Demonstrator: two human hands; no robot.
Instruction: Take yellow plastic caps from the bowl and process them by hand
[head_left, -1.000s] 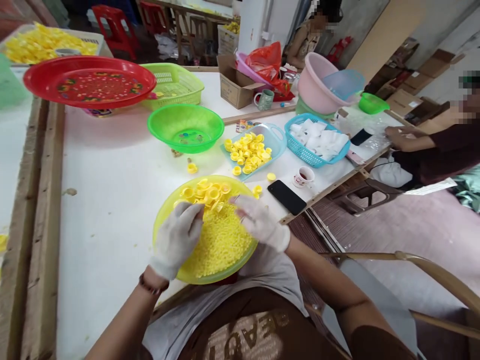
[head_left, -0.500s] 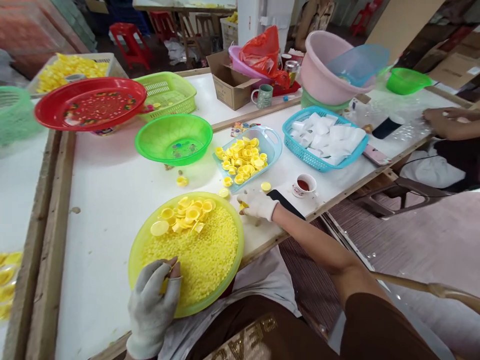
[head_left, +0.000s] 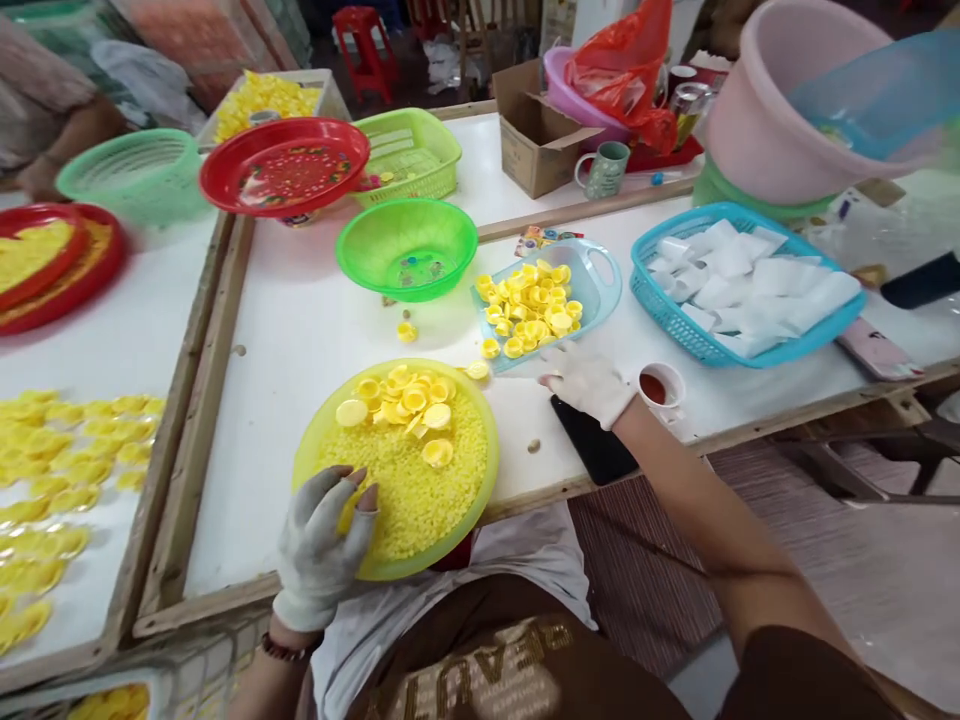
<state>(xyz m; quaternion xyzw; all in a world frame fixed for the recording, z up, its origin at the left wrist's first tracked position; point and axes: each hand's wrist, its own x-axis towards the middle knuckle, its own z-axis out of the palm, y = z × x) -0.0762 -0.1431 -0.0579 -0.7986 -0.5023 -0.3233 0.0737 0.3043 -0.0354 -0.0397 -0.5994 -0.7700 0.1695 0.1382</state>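
My left hand [head_left: 326, 535], in a white glove with bare fingertips, is curled over the near left of a yellow bowl [head_left: 301, 440] of small yellow pellets [head_left: 409, 500]. Yellow shows between its thumb and fingers, but I cannot make out what it is. Several yellow caps [head_left: 412, 398] lie heaped at the bowl's far side. My right hand [head_left: 586, 385], also gloved, reaches flat over the table beside a black phone [head_left: 592, 440], fingers stretched and apart. Just beyond them lies a light-blue tray [head_left: 598, 292] holding more yellow caps [head_left: 529, 310].
A cup of dark drink [head_left: 661, 388] stands right of my right hand. A green bowl [head_left: 409, 250], a blue basket [head_left: 667, 325] of white pieces and a red tray [head_left: 285, 165] surround the work area. A wooden strip [head_left: 199, 420] runs along the left; caps lie beyond it.
The view has swung left. My right hand has moved away from the bowl, and the yellow piece at its fingers is gone from view. Another cap and a disc now lie on the pellets.
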